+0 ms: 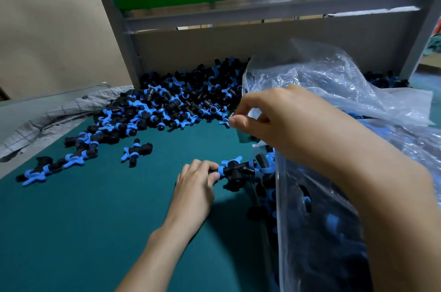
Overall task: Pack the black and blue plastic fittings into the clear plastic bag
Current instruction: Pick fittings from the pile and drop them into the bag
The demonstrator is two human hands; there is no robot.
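right hand (pixel 274 122) pinches the clear bag (pixel 291 196), left hand (pixel 194 186) grips a fitting (pixel 235 173) (black and blue) at its mouth.

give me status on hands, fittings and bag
Left hand grips a fitting at the clear bag mouth. Right hand pinches its edge. Loose pile behind, nothing blocking.

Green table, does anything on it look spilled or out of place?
Yes. The fittings lie in a loose heap against the back board, with a trail straggling toward the left edge. A crumpled grey cloth lies there too. Nothing looks broken.
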